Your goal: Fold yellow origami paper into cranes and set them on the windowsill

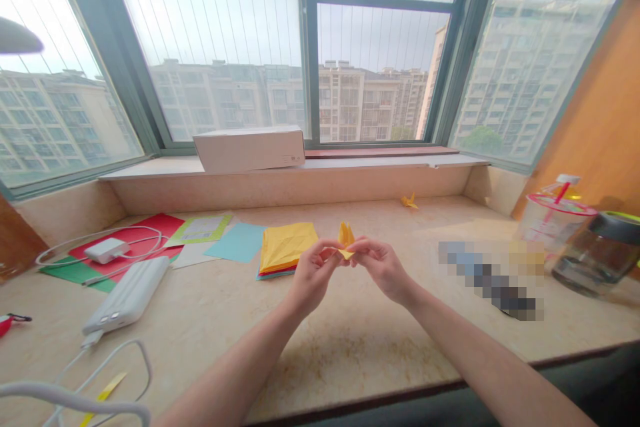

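My left hand (pixel 313 273) and my right hand (pixel 383 267) meet above the middle of the stone counter, both pinched on a small folded piece of yellow paper (pixel 345 240) held between their fingertips. Part of the folded paper sticks up above the fingers. Just behind my left hand lies a stack of coloured paper sheets (pixel 286 247) with a yellow sheet on top. A small finished yellow paper figure (pixel 409 201) rests far back near the window ledge.
A white power bank (pixel 127 293) with cables, a white charger (pixel 107 250) on red and green sheets, and a light blue sheet (pixel 237 241) lie at the left. A white box (pixel 250 149) sits on the sill. A plastic cup (pixel 553 217) and glass jar (pixel 595 257) stand right.
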Tool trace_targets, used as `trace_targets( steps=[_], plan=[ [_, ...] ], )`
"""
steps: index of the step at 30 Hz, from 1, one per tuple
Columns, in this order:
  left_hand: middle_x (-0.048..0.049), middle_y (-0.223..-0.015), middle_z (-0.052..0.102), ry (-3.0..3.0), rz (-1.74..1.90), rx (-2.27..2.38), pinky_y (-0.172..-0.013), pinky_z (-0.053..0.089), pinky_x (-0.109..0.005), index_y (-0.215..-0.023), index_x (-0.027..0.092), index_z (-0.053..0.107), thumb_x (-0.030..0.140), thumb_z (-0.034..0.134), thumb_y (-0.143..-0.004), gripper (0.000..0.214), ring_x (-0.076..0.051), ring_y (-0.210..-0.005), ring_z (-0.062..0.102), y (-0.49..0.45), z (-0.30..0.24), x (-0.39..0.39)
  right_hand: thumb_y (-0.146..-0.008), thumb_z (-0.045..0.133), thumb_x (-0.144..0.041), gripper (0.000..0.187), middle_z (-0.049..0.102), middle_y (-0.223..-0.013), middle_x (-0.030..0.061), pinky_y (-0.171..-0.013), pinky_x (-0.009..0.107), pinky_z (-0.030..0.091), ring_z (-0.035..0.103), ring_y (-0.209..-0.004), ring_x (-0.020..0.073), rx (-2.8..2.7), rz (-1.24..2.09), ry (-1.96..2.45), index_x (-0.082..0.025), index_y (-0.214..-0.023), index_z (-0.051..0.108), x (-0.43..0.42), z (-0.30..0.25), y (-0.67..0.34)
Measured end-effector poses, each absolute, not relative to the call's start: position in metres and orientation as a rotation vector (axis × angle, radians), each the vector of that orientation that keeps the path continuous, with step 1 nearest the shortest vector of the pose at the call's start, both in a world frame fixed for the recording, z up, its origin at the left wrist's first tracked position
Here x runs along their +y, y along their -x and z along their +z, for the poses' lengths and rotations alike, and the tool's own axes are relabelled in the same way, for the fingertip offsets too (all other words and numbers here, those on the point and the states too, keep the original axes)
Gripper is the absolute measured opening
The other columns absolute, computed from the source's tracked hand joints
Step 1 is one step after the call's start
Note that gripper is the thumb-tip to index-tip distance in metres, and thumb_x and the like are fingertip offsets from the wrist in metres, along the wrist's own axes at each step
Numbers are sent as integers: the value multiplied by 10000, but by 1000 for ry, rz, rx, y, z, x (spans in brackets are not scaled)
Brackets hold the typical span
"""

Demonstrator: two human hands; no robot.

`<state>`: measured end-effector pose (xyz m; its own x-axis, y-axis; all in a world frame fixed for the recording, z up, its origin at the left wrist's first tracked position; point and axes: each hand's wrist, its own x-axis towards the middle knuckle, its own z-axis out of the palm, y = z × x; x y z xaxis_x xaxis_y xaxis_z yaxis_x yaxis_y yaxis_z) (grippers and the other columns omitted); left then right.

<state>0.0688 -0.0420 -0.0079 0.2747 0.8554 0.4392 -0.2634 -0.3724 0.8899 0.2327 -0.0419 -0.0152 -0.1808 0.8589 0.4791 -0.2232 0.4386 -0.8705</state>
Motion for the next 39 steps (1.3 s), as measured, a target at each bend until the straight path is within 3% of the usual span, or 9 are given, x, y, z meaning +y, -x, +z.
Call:
trace_targets(
  steps=[7, 13, 18, 25, 30, 34, 39],
  plan=[
    [-53, -843, 709, -1431, 1333, 586, -787, 556, -349, -913, 153, 672, 381, 672, -827, 244, -185, -778, 682, -68, -2, -48, -848, 610, -391, 221, 636, -901, 46, -725, 317, 497, 580, -751, 161, -1423, 1099, 614, -212, -857, 740, -43, -18, -236],
    [-45, -859, 708, -1514, 1365, 679, -764, 525, -278, -874, 164, 689, 326, 698, -815, 173, -175, -826, 661, -65, -2, -46, -792, 697, -381, 182, 657, -871, 25, -737, 316, 506, 603, -806, 172, -1414, 1092, 667, -220, -877, 691, -43, -18, -234],
    [-33, -850, 692, -1472, 1397, 647, -758, 511, -261, -886, 164, 644, 296, 717, -799, 175, -159, -819, 656, -68, -5, -42, -765, 738, -349, 285, 663, -848, 3, -734, 309, 510, 618, -772, 157, -1336, 1071, 664, -245, -1003, 621, -43, -16, -233],
    [-31, -866, 693, -1424, 1385, 649, -764, 533, -296, -1100, 183, 563, 299, 726, -790, 370, -164, -806, 665, -67, -6, -38, -750, 752, -346, 425, 647, -762, -9, -654, 289, 509, 596, -688, 140, -1326, 1059, 711, -233, -1145, 643, -44, -13, -233],
    [-60, -840, 687, -1626, 1282, 721, -683, 523, -281, -986, 154, 650, 386, 666, -831, 280, -158, -720, 636, -65, -8, -38, -725, 769, -409, 333, 731, -904, 44, -716, 350, 538, 643, -766, 180, -1331, 1039, 726, -222, -997, 727, -39, -20, -233],
    [-11, -708, 626, -1862, 1402, 927, -557, 448, -220, -905, 181, 686, 413, 641, -845, 244, -123, -609, 558, -63, -6, -40, -724, 781, -403, 274, 722, -813, 34, -730, 366, 544, 646, -741, 182, -1338, 1024, 699, -222, -924, 731, -36, -23, -233],
    [24, -618, 588, -1838, 1312, 893, -471, 397, -195, -1028, 188, 643, 430, 568, -891, 288, -98, -498, 504, -61, -6, -42, -798, 726, -343, 138, 682, -948, 47, -847, 368, 525, 648, -898, 190, -1435, 920, 623, -232, -879, 731, -42, -18, -234]
  ],
)
